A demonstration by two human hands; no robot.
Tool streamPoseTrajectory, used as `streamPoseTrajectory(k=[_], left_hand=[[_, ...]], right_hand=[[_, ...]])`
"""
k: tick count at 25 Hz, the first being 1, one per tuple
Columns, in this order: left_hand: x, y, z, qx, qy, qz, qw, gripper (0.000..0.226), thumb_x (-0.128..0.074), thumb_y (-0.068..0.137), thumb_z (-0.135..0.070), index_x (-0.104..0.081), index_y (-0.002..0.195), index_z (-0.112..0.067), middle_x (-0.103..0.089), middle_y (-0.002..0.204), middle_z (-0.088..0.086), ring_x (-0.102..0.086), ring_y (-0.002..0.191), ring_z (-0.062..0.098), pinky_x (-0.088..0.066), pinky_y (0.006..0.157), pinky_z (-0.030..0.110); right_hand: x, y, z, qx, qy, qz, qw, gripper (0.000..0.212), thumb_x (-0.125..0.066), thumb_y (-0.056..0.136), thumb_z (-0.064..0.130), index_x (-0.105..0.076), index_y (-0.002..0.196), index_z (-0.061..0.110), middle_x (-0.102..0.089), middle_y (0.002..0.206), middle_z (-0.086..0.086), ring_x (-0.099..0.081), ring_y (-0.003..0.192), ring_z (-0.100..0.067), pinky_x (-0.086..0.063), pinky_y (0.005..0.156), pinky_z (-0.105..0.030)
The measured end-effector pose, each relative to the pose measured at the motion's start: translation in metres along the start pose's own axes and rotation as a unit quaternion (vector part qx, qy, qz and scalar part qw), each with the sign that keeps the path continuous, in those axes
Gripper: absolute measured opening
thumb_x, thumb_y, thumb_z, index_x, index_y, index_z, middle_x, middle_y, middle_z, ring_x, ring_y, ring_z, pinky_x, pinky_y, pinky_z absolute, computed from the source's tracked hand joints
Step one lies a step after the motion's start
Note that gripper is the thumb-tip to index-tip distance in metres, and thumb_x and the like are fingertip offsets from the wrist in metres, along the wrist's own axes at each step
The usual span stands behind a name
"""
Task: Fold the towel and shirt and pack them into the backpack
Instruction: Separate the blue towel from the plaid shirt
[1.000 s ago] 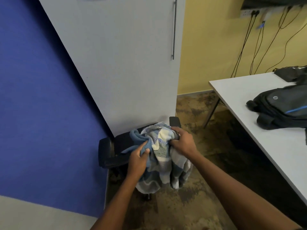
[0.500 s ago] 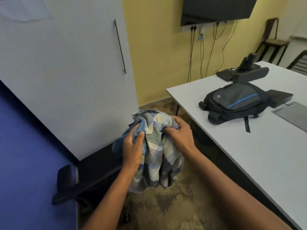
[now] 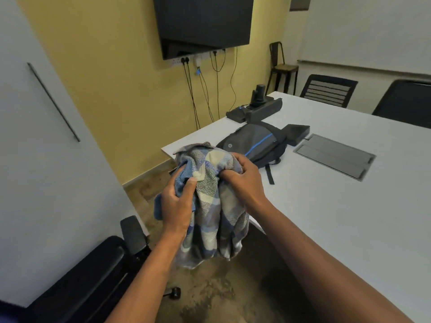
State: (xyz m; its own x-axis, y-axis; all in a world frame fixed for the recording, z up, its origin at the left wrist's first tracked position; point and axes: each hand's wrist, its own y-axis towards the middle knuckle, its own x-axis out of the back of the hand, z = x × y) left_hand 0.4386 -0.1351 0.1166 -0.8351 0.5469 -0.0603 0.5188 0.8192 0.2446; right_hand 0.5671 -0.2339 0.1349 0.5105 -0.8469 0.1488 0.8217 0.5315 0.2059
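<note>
Both hands hold up a crumpled bundle of cloth in the air beside the table's near corner. My left hand grips a blue towel together with the blue-and-cream checked shirt. My right hand grips the shirt's bunched top. The cloth hangs down over the floor. A black backpack with a blue stripe lies flat on the white table, just beyond my right hand.
A black office chair stands at lower left beside a white cabinet door. On the table lie a black device, a dark box and a grey cable hatch. More chairs stand behind the table. A screen hangs on the yellow wall.
The view has swung right from the chair to the table. Both hands carried the bundled shirt and towel up off the chair and toward the backpack.
</note>
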Motion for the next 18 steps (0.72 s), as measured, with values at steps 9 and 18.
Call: streamPoseTrajectory(k=[9,18], left_hand=[[-0.168,0.040,-0.007,-0.048,-0.027,0.114,0.992,0.052,-0.064,0.083,-0.048,-0.061,0.130,-0.024,-0.068,0.121,0.002,-0.065,0.113,0.022,-0.054,0.095,0.051],[-0.295,0.085,0.005,-0.052,-0.047,0.251,0.965,0.049,-0.063,0.088,-0.046,-0.059,0.134,-0.029,-0.065,0.128,-0.004,-0.061,0.119,0.015,-0.052,0.100,0.046]], right_hand=[[0.145,0.066,-0.010,0.027,-0.012,-0.124,0.992,0.039,-0.072,0.076,0.024,-0.067,0.113,0.034,-0.070,0.105,0.015,-0.066,0.097,-0.005,-0.056,0.089,-0.042],[0.248,0.127,-0.031,0.034,-0.051,-0.231,0.971,0.042,-0.069,0.083,0.019,-0.063,0.124,0.025,-0.067,0.116,0.008,-0.063,0.105,-0.009,-0.053,0.096,-0.037]])
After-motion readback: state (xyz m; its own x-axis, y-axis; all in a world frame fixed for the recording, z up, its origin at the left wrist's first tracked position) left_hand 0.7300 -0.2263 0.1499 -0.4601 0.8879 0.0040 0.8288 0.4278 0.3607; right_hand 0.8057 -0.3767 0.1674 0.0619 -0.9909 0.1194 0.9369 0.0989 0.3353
